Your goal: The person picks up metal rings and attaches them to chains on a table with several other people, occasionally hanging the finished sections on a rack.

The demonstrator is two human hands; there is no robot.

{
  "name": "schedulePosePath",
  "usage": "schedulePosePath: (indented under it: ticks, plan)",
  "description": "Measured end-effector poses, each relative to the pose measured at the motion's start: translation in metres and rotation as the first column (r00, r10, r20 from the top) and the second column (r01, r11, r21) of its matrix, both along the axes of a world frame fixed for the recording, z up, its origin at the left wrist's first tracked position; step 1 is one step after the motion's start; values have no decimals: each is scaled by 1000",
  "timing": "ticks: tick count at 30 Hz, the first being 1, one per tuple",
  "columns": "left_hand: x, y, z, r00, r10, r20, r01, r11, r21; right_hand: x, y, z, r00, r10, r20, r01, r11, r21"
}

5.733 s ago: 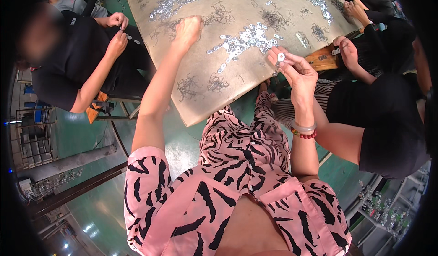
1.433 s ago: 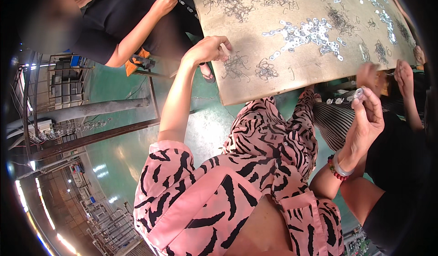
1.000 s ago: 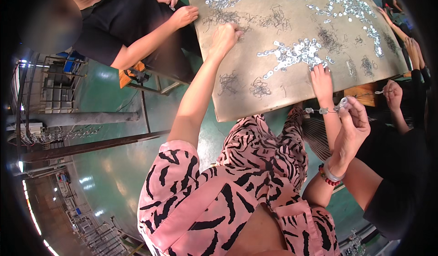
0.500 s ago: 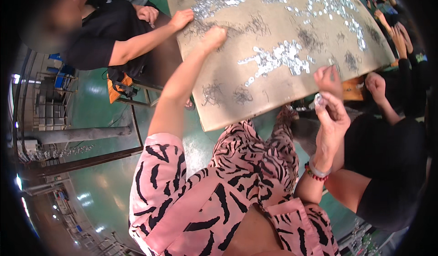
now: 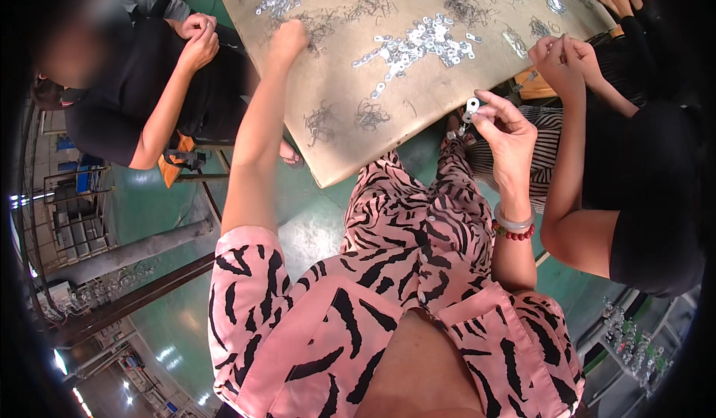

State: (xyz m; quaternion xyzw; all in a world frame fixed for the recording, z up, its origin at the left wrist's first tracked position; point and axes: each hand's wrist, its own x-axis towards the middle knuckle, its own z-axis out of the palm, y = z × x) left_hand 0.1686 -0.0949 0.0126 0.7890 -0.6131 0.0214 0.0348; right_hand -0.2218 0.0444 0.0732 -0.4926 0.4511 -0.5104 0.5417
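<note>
My right hand (image 5: 509, 138) is raised just off the table's near edge. Its thumb and fingers pinch a small silver metal tab with a round hole (image 5: 472, 105). Over the left part of the table, my left hand (image 5: 289, 41) is closed beside a scatter of thin dark wire pieces (image 5: 317, 30); whatever its fingers hold is hidden. A heap of shiny silver tabs (image 5: 425, 45) lies between my hands on the brown tabletop (image 5: 339, 131). Smaller clusters of dark wire pieces (image 5: 371, 114) rest near the front edge.
On the left a person in black holds both hands (image 5: 198, 41) together off the table. To the right, another person's hands (image 5: 564, 54) meet close to my right hand. A wooden stool (image 5: 170, 166) stands at left. Metal railing (image 5: 134, 299) runs above the green floor.
My view has shifted, so the table appears higher and further left. The tab in my right hand now shows its hole. Both neighbours have brought their hands together; the left one's hand has left the table.
</note>
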Motion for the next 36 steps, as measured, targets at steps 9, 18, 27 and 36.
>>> schedulePosePath:
  ticks: [9,18,27,36]
  plan:
    - [-146,87,51,56,-142,-988,328,938,-117,6,14,-24,996,-53,-72,55,998,26]
    - [-204,143,42,0,-322,-947,392,871,-296,18,17,-34,996,-26,-80,22,999,-49]
    - [-221,160,43,34,-308,-951,170,939,-298,19,29,-27,946,-86,-311,29,983,-183]
    - [-228,189,53,72,-402,-913,98,914,-395,25,-25,-18,943,-14,-333,-42,986,-161]
